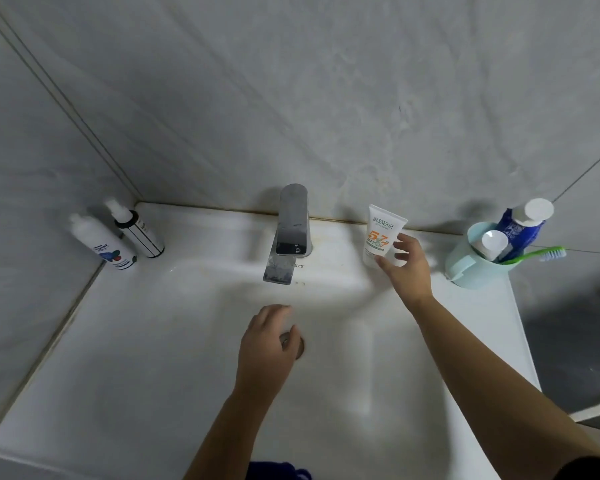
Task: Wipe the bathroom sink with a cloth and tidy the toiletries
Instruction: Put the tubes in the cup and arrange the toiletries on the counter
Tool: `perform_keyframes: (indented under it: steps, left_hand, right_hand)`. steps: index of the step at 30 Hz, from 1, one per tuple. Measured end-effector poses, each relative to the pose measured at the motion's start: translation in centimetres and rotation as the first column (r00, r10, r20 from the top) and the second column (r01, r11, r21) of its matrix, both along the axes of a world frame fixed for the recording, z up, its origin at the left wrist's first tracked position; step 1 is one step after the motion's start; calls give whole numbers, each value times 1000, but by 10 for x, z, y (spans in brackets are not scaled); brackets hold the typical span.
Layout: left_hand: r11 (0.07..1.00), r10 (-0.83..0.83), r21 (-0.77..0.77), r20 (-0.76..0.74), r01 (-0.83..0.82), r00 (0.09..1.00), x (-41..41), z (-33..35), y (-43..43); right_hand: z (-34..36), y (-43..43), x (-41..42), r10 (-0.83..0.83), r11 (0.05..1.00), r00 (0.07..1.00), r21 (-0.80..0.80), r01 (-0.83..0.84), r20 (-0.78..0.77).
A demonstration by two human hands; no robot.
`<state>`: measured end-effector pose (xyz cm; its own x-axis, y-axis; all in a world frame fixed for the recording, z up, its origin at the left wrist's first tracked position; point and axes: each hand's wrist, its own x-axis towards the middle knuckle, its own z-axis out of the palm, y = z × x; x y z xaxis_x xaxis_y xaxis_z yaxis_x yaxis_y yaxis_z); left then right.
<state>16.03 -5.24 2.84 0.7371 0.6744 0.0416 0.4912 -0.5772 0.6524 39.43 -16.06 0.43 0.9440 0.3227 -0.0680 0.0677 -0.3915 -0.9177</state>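
We list, left to right:
- Sink (118, 341): white, with a metal tap (291, 230) at its back middle
- White bottle (101, 244) and striped spray bottle (139, 230): upright, side by side in the back left corner
- Left hand (267, 351): over the drain (297, 344), fingers loosely curled, holding nothing
- White tube (381, 230): upright on the back ledge, right of the tap
- Right hand (409, 268): thumb and fingers lightly pinch the tube's lower part
- Cup (471, 265): back right, holding a green toothbrush (534, 255) and a blue toothpaste (520, 226)
- Blue fabric (278, 471): at the near edge; we cannot tell what it is
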Motion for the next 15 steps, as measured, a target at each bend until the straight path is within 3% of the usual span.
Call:
perform_keyframes:
  steps: [5,11,15]
  left_hand:
    - [998,-52,-20,15,52,999,-12,11,-15]
    - [941,-336,-38,25,336,942,-9,16,-58]
    - [845,-530,-71,30,530,848,-11,14,-86]
  right_hand:
    - [35,-33,-30,8,1000,999,-25,-9,-36]
    - [85,-108,-86,64,998,997,11,-63,-51]
    - [95,-174,-132,-72,997,995,-34,70,-62]
